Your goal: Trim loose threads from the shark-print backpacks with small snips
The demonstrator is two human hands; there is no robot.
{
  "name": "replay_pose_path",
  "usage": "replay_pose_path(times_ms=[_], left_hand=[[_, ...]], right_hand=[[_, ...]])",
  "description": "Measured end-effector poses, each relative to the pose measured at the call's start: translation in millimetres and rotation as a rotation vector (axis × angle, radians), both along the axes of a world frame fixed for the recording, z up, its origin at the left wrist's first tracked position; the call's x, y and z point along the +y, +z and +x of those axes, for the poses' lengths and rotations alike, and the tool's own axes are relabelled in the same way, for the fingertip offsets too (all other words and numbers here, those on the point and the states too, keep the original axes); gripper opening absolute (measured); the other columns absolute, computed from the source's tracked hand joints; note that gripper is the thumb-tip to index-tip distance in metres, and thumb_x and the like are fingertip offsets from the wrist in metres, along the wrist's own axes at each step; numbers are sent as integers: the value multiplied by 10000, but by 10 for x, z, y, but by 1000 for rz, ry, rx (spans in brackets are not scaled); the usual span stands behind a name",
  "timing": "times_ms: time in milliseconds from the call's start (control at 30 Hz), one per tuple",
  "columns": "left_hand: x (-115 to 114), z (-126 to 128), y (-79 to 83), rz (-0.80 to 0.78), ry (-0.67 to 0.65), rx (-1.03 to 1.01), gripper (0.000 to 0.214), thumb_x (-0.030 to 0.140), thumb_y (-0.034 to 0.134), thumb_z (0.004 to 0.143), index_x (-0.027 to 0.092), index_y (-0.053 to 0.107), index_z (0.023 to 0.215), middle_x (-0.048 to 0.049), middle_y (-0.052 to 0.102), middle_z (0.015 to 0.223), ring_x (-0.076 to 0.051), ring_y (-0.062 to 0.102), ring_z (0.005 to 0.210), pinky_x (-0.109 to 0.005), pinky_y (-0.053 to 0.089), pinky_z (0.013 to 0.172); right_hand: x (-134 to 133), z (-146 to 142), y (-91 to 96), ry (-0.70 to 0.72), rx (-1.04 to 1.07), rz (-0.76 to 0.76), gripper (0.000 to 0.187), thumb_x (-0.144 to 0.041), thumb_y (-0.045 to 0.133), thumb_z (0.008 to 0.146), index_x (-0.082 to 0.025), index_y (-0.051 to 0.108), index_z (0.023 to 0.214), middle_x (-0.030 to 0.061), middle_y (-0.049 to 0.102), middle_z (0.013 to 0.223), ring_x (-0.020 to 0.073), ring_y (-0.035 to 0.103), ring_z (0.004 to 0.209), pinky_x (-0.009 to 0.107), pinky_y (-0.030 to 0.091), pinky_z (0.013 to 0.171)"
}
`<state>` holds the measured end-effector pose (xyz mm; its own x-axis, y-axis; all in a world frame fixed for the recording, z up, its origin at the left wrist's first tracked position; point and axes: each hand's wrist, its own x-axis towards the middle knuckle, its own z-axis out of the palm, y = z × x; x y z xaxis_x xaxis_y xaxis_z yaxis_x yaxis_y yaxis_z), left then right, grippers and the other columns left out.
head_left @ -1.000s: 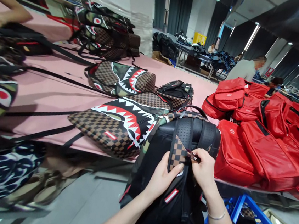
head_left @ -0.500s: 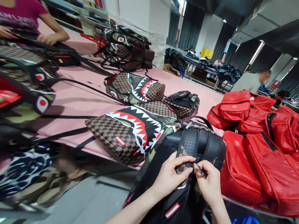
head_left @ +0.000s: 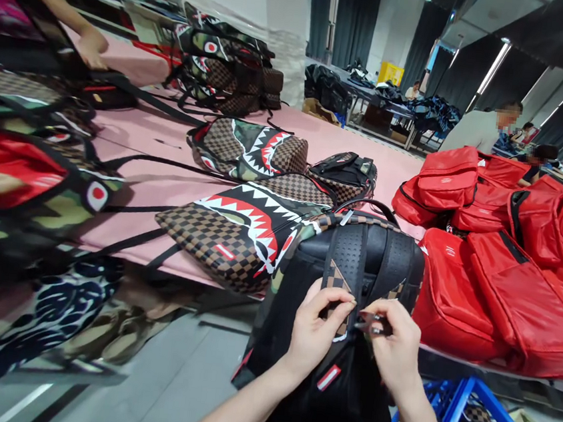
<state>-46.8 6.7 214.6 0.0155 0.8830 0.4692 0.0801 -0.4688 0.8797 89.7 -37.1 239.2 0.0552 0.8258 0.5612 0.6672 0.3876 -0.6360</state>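
Gripping half-hidden snips point(head_left: 379, 326), perhaps, right hand point(head_left: 397, 341) faces left hand point(head_left: 316, 325) pinched over strap point(head_left: 346, 257).

Black backpack point(head_left: 354, 380) with brown-checked strap point(head_left: 333, 277)

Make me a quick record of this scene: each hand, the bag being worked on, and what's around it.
Left hand: thumb and finger pinched together over the strap; too small to tell whether they grip anything
Right hand: holds a small dark tool beside the strap
Bag: black backpack, strap side facing the wearer
Left of bag: checkered shark-mouth bag on the pink table
Right of bag: pile of red bags
Lower right: blue crate
Far left: a co-worker's hand near other bags
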Motion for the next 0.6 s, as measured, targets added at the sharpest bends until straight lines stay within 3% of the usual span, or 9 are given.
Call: replay_pose_path(times_ms=[133,300,600], left_hand=[[-5,14,5,-39,42,-1,79,271,571,777,211,603,736,15,592,727,-142,544,704,-294,446,701],[-15,26,19,-80,60,-10,105,303,567,771,215,612,735,9,593,732,-152,543,726,-304,447,703],[-19,58,-7,-58,46,-25,78,268,583,768,220,632,732,10,601,727,-151,542,725,-307,459,721]], right_hand=[[-29,187,-11,-175,-62,32,267,-259,559,826,-175,525,1077,72,620,929,173,587,792,303,478,701],[-7,309,21,-114,-295,184,153,-217,504,876,-166,581,998,70,640,824,180,581,765,322,454,696],[15,331,192,-48,-603,165,225,-263,470,901,-128,599,1026,89,630,807,189,531,755,310,410,671]])
